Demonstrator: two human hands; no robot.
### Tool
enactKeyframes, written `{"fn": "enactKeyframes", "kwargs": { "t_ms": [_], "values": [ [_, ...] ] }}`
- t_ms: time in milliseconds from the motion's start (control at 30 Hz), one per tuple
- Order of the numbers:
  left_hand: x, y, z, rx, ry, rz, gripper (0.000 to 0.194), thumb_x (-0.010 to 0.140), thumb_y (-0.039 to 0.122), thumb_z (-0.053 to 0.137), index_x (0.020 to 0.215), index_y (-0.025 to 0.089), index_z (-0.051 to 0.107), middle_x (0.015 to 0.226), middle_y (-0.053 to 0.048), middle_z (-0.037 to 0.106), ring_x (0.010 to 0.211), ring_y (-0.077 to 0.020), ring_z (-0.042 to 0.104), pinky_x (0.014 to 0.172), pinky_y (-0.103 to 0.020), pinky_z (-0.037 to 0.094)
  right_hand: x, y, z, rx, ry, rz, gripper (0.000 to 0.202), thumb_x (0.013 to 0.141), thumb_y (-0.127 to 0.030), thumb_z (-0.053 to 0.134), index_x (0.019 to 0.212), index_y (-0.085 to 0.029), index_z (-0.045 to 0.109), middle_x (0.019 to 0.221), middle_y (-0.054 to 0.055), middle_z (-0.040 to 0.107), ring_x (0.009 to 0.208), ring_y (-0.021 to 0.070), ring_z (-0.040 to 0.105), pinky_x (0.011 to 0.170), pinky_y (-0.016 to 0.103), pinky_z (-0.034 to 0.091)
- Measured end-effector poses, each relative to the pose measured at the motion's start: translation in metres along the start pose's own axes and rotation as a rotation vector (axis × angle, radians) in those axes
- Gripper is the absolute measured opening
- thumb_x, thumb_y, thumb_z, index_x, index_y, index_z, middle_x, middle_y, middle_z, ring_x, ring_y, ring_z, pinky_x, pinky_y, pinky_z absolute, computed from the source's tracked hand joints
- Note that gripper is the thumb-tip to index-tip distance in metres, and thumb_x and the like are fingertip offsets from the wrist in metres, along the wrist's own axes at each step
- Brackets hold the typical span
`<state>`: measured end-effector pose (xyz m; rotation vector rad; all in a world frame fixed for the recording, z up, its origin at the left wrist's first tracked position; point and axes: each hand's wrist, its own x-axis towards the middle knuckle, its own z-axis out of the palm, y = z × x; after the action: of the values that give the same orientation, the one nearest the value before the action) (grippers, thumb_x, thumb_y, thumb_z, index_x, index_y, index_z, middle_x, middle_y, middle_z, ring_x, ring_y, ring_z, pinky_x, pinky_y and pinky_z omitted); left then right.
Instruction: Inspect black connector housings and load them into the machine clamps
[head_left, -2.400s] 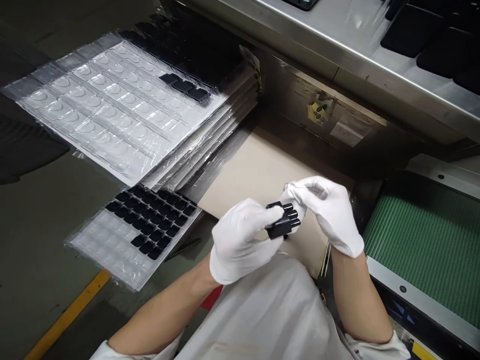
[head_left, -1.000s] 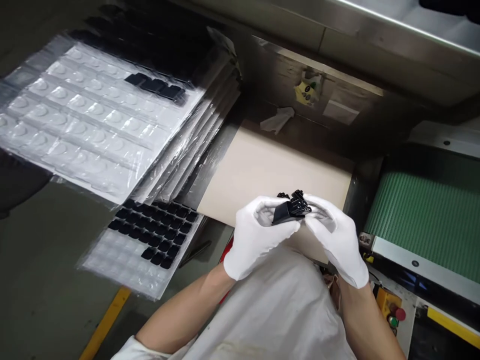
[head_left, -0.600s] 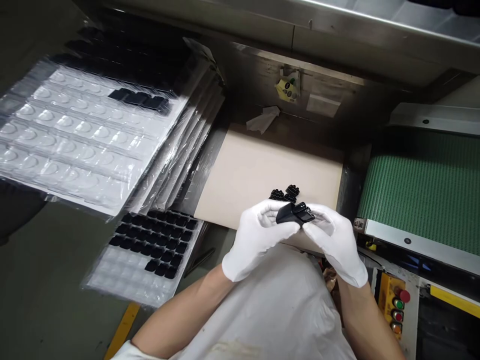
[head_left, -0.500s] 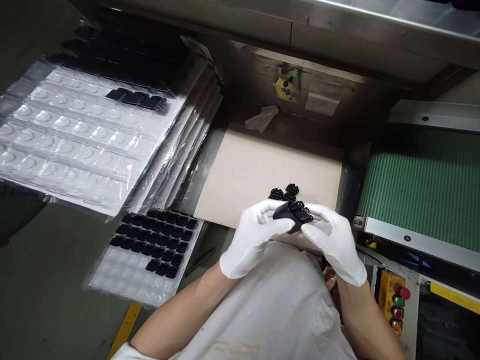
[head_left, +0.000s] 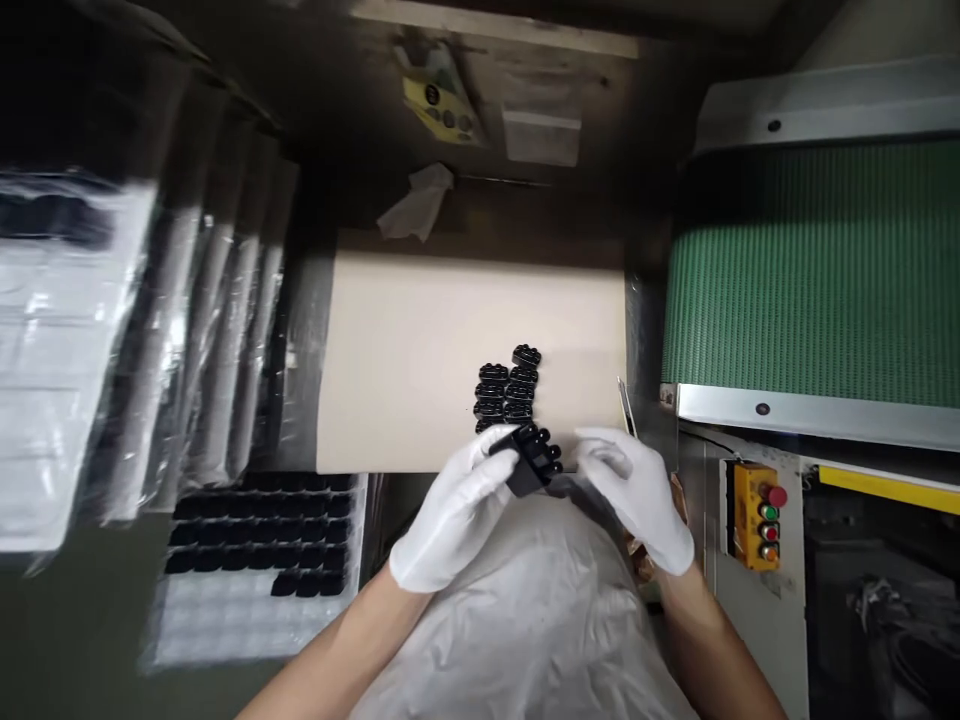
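Note:
My left hand, in a white glove, grips a black moulded plastic part that has rounded knobs on its right side. To the right of it, my gloved right hand is apart from the part. Its fingers point left, a little spread and slightly blurred, and no object shows in them. Just beyond the held part, several small glossy black pieces with knobbed tops stand in two rows on the beige board. The nearest of these pieces are partly hidden by my left hand and the part.
At left are stacked plastic-wrapped trays and a lower tray partly filled with black parts. A green conveyor belt stands at right, above a yellow button box. A thin metal tool lies at the board's right edge.
My right hand has come off the black part and moved right; my left hand keeps hold of it. The view has turned and shifted, showing more of the small black pieces.

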<state>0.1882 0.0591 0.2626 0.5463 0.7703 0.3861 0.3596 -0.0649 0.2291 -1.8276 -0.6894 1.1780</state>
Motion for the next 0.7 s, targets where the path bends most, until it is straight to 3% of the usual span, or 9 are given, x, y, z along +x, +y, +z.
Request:
{"fn": "enactKeyframes", "kwargs": {
  "t_ms": [67, 133, 200, 300, 500, 567, 633, 700],
  "values": [
    [0.004, -0.018, -0.005, -0.058, 0.011, -0.124, 0.031, 0.084, 0.038, 0.086, 0.105, 0.018, 0.078, 0.094, -0.005, 0.073, 0.086, -0.0148, 0.067, 0.083, -0.023, 0.056, 0.009, 0.037, -0.012, -0.418, 0.281, 0.078, 0.038, 0.097, -0.041, 0.060, 0.124, -0.017, 0.071, 0.110, 0.015, 0.076, 0.097, 0.0276, 0.073, 0.094, 0.046, 0.057],
    [0.010, -0.036, -0.010, -0.095, -0.020, -0.246, 0.032, 0.080, 0.036, 0.089, 0.104, 0.018, 0.079, 0.091, -0.004, 0.073, 0.082, -0.0133, 0.067, 0.080, -0.022, 0.056, 0.024, 0.068, -0.020, -0.781, 0.412, 0.193, 0.045, 0.099, -0.038, 0.056, 0.135, -0.013, 0.066, 0.119, 0.021, 0.073, 0.104, 0.0333, 0.072, 0.095, 0.050, 0.055],
    [0.017, -0.053, -0.013, -0.092, -0.064, -0.328, 0.032, 0.078, 0.036, 0.091, 0.097, 0.015, 0.078, 0.084, -0.004, 0.072, 0.075, -0.0116, 0.065, 0.072, -0.021, 0.055, 0.040, 0.091, -0.022, -1.009, 0.378, 0.292, 0.053, 0.101, -0.037, 0.054, 0.146, -0.010, 0.057, 0.117, 0.024, 0.073, 0.102, 0.0364, 0.073, 0.088, 0.048, 0.056],
    [0.031, -0.074, -0.016, -0.046, -0.109, -0.381, 0.037, 0.073, 0.039, 0.094, 0.091, 0.012, 0.075, 0.081, -0.005, 0.073, 0.070, -0.0124, 0.065, 0.068, -0.022, 0.054, 0.055, 0.111, -0.021, -1.135, 0.280, 0.313, 0.056, 0.102, -0.033, 0.052, 0.155, -0.014, 0.048, 0.104, 0.019, 0.077, 0.094, 0.0339, 0.075, 0.079, 0.041, 0.056],
    [0.062, -0.106, -0.025, 0.013, -0.087, -0.397, 0.040, 0.064, 0.029, 0.100, 0.088, 0.014, 0.072, 0.078, -0.003, 0.075, 0.068, -0.0122, 0.067, 0.065, -0.022, 0.053, 0.053, 0.124, -0.025, -0.935, 0.313, 0.044, 0.062, 0.098, -0.033, 0.056, 0.158, -0.022, 0.045, 0.082, 0.006, 0.075, 0.063, 0.0212, 0.066, 0.065, 0.032, 0.052],
    [0.070, -0.116, -0.034, 0.039, -0.098, -0.392, 0.042, 0.061, 0.028, 0.101, 0.088, 0.014, 0.072, 0.077, -0.003, 0.075, 0.066, -0.0122, 0.067, 0.062, -0.022, 0.052, 0.047, 0.124, -0.029, -0.726, 0.317, -0.010, 0.053, 0.097, -0.033, 0.058, 0.150, -0.024, 0.057, 0.069, -0.001, 0.069, 0.054, 0.0167, 0.059, 0.061, 0.030, 0.051],
    [0.077, -0.124, -0.045, 0.084, -0.127, -0.382, 0.043, 0.059, 0.029, 0.101, 0.086, 0.014, 0.072, 0.079, -0.005, 0.076, 0.066, -0.0139, 0.067, 0.060, -0.023, 0.053, 0.036, 0.124, -0.033, -0.462, 0.309, -0.012, 0.039, 0.095, -0.034, 0.063, 0.132, -0.023, 0.070, 0.068, -0.001, 0.070, 0.058, 0.0164, 0.063, 0.065, 0.031, 0.055],
    [0.080, -0.132, -0.058, 0.130, -0.153, -0.353, 0.042, 0.059, 0.030, 0.101, 0.084, 0.014, 0.071, 0.084, -0.006, 0.078, 0.070, -0.0169, 0.070, 0.063, -0.026, 0.055, 0.021, 0.130, -0.034, -0.184, 0.315, -0.030, 0.034, 0.092, -0.038, 0.070, 0.123, -0.024, 0.073, 0.086, 0.004, 0.078, 0.078, 0.0223, 0.075, 0.080, 0.038, 0.061]
  ]
}}
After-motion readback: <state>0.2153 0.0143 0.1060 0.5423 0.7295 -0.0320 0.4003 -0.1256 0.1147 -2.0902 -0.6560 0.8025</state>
